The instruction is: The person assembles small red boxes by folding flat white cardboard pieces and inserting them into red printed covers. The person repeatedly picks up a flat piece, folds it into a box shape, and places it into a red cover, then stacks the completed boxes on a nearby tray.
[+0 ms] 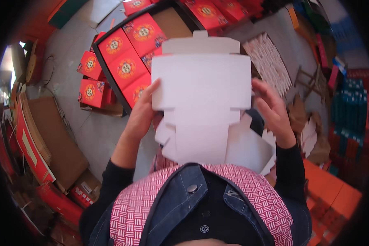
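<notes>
Floor (67,57) borders a tray (111,78) of red boxes (125,67); left hand (140,113) grips white cardboard (201,98) (right hand (275,112) half-open alongside).

Black sleeves (291,168); dark-trimmed, red-and-white patterned apron (129,205); blue denim collar (174,207), metal button (192,188); black buttoned top (207,199).

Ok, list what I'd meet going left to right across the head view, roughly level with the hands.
Brown cardboard sheets → small red boxes on the floor → left hand → white unfolded carton → right hand → crumpled brown paper → teal stack.
</notes>
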Demonstrator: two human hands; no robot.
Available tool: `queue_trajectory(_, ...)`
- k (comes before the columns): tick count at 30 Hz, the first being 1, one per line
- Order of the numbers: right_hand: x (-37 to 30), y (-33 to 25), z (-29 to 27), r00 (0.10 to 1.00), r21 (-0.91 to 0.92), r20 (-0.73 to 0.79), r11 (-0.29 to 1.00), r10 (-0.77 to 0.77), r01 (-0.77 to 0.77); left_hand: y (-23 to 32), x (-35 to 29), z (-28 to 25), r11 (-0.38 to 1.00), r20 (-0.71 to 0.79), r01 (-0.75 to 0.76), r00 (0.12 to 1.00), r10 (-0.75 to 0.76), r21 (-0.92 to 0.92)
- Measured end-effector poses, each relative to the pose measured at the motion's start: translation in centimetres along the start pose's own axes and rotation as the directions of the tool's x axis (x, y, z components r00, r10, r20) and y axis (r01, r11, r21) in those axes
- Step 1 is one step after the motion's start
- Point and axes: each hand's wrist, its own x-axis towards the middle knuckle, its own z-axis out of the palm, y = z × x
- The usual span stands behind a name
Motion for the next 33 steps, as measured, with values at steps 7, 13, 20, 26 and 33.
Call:
queue_trajectory(7,-9.8,-6.3,3.5,0.863,-0.43,0.209,0.749,-0.461,0.504,-3.3,-1.9,3.2,0.891,0.034,-0.123,0.992,0.12,0.437)
queue_trajectory(13,-16.3,-1.4,8.3,0.845,-0.654,0.464,0.541,-0.265,0.528,-3.4,-4.6,4.1,0.583,0.094,-0.268,0.946,0.311,0.767)
queue_trajectory(20,-18.0,1.7,8.9,0.73,-0.562,0.421,0.477,-0.538,0.676,-3.6,-10.9,5.5,-0.023,0.48,-0.538,0.73,0.486,0.842)
queue_trajectory(26,-17.3,1.6,8.6,0.669,-0.44,0.249,0.534,-0.7,0.722,-4.2,-13.5,6.9,-0.153,0.603,-0.583,0.761,0.24,0.798)
queue_trajectory(33,-13.9,-0.8,3.7,0.596,-0.13,0.535,0.638,-0.6,0.759,-5.5,-11.5,5.2,-0.113,0.668,-0.683,0.644,0.372,0.721)
